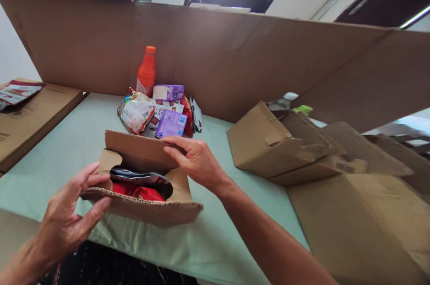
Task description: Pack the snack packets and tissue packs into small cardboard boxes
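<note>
A small cardboard box (148,211) stands on the table with its top flaps up. Inside it lie a red packet (144,193) and a silvery-white packet (143,175). My right hand (198,159) pinches the edge of the far flap, thumb and index finger at its right end. At the near left corner is my left hand (69,211), fingers on the side flap and thumb over the near flap, holding it loosely. Beyond the box sit a purple pack (171,124), another purple pack (174,92), a clear-and-coloured packet (136,112) and an orange bottle (147,72).
A pale green cloth (231,218) covers the table. Open cardboard boxes (262,142) crowd the right side, one with a clear bottle (285,100). On the left, a packet (20,92) lies on a flat carton (43,110). A tall cardboard panel (208,52) stands behind.
</note>
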Available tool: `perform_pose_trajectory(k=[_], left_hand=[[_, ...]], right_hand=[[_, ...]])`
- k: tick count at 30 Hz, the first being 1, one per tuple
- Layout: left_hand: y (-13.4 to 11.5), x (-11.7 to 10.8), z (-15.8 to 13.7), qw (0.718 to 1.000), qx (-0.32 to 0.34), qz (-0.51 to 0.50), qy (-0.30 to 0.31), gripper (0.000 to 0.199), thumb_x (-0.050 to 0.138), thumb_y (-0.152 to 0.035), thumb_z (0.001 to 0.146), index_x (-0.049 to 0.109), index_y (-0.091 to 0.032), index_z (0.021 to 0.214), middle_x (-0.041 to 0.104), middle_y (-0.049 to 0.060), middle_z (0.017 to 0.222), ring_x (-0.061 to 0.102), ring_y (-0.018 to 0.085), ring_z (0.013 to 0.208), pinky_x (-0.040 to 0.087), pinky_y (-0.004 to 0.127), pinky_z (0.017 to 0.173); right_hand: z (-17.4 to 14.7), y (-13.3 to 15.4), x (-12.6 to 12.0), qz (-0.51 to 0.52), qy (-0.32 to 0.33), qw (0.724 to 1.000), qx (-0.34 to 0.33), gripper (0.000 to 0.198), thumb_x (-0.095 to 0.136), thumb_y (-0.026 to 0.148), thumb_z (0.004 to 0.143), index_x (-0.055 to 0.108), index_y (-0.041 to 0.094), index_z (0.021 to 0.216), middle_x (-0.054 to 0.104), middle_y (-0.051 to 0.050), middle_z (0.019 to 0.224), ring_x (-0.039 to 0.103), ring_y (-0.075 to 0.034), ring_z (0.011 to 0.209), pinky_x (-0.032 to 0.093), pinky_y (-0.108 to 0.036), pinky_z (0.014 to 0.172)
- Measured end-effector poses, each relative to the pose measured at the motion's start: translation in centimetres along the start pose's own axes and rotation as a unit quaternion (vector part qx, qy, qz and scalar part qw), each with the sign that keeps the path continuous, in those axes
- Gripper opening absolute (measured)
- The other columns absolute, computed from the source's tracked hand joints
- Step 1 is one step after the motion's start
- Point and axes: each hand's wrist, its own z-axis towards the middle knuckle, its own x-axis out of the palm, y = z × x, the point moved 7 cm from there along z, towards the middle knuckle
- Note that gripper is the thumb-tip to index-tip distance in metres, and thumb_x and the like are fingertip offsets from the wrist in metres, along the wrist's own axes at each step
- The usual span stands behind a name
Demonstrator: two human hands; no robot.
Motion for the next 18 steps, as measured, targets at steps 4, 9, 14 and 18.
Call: perform_pose_trajectory(k=[4, 9, 14, 18], left_hand=[[-0.3, 0.4, 1.0, 0.999, 0.0, 0.048, -0.022, 0.054, 0.06, -0.034, 0.101, 0.04, -0.032, 0.152, 0.067, 0.005, 0.128, 0.069, 0.023, 0.116, 0.058, 0.036, 0.101], [0.3, 1.2, 1.6, 0.996, 0.036, 0.079, 0.022, 0.041, 0.052, -0.027, 0.103, 0.052, -0.034, 0.143, 0.038, 0.009, 0.16, 0.045, 0.03, 0.144, 0.049, 0.05, 0.113], [1.8, 1.9, 2.8, 0.982, 0.092, -0.01, 0.166, 0.035, 0.053, -0.027, 0.103, 0.063, -0.036, 0.135, 0.041, 0.006, 0.161, 0.038, 0.031, 0.15, 0.04, 0.054, 0.12], [3.6, 2.2, 4.1, 0.947, 0.097, -0.065, 0.299, 0.05, 0.067, -0.055, 0.093, 0.06, -0.042, 0.141, 0.021, 0.005, 0.172, 0.021, 0.041, 0.157, 0.029, 0.068, 0.12]], right_hand=[[-1.9, 1.4, -0.7, 0.088, 0.063, 0.994, -0.024, 0.035, 0.049, 0.036, 0.105, 0.079, 0.019, 0.1, 0.081, -0.005, 0.095, 0.075, -0.02, 0.085, 0.059, -0.03, 0.077], [-6.7, 2.8, 0.3, 0.022, 0.146, 0.983, -0.11, 0.048, 0.048, 0.051, 0.106, 0.07, 0.017, 0.132, 0.067, -0.015, 0.14, 0.059, -0.029, 0.134, 0.049, -0.05, 0.111], [-9.1, 1.8, 2.0, -0.051, 0.129, 0.977, -0.163, 0.059, 0.038, 0.056, 0.107, 0.056, 0.017, 0.148, 0.051, -0.015, 0.157, 0.039, -0.028, 0.151, 0.034, -0.054, 0.123], [-9.7, 1.6, 2.3, -0.085, 0.116, 0.969, -0.201, 0.072, 0.046, 0.067, 0.101, 0.049, 0.018, 0.154, 0.049, -0.013, 0.159, 0.037, -0.028, 0.152, 0.027, -0.051, 0.127]])
